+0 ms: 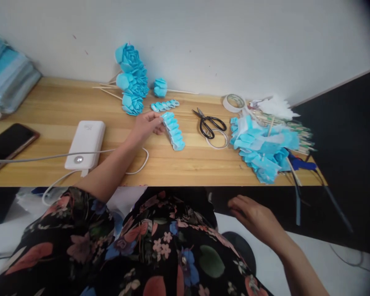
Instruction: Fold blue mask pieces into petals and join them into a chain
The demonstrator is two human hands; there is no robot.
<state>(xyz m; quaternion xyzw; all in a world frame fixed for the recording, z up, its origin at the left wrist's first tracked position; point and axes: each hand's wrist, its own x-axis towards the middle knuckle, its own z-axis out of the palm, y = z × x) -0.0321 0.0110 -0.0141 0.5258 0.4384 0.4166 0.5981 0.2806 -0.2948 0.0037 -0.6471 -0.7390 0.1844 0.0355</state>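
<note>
Between the thumb and fingers of my left hand (pixel 149 124) is the upper end of a pleated light-blue fabric strip (pixel 174 133); its lower end rests on the table. Just behind it lies a similar pleated strip (pixel 165 105). My right hand (pixel 253 213) hangs in front of the table edge, with loosely bent fingers, the thumb a little apart, and nothing visible in it. Black-handled scissors (pixel 208 122) lie right of the held strip, partly over a thin white ring (pixel 219 139). A blue fabric flower (pixel 160 87) on a stick lies near the wall.
Several blue flowers (pixel 132 80) on sticks are stacked at the back. A power bank (pixel 85 142) with a cable and a phone (pixel 10 144) lie left, below folded blue masks (pixel 9 76). On the right are a tape roll (pixel 233 102), a blue fabric pile (pixel 262 144) and a blue-handled tool (pixel 302 163).
</note>
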